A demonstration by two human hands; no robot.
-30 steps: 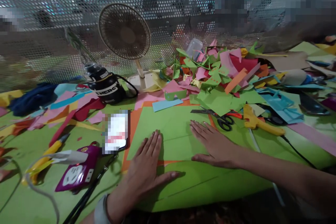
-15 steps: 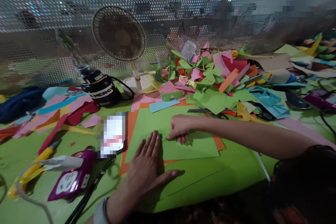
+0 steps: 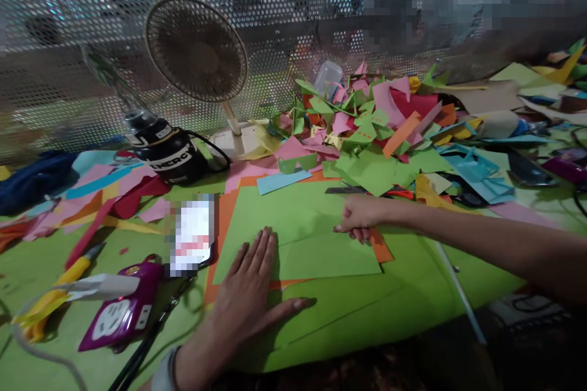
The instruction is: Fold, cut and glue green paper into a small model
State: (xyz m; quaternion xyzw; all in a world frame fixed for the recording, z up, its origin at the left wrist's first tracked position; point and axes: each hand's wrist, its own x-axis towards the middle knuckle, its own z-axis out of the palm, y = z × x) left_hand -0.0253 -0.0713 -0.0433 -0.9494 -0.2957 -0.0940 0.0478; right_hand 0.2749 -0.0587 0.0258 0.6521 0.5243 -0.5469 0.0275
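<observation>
My left hand [image 3: 250, 284] lies flat on the light green paper [image 3: 316, 263], fingers stretched out and thumb spread toward the right. My right hand [image 3: 360, 217] is closed with its fingers curled, its tips touching the same paper toward its right side. Whether anything is pinched in it is hidden. A thin line, a crease or paper edge, runs between the two hands. Under the green paper show the borders of an orange sheet [image 3: 383, 247]. Just behind my right hand lies a pair of scissors [image 3: 343, 190], partly covered.
To the left are a lit phone [image 3: 195, 232], a purple device [image 3: 121, 311] with a cable and a yellow-handled tool [image 3: 76, 272]. Behind stand a fan [image 3: 197, 52] and a black bottle [image 3: 172, 156]. Colored paper scraps [image 3: 362, 128] pile up before the perforated screen [image 3: 284, 12].
My right hand has slid to the right along the green paper, baring more of the thin line. My left hand stays in place on the paper. The camera view has shifted slightly.
</observation>
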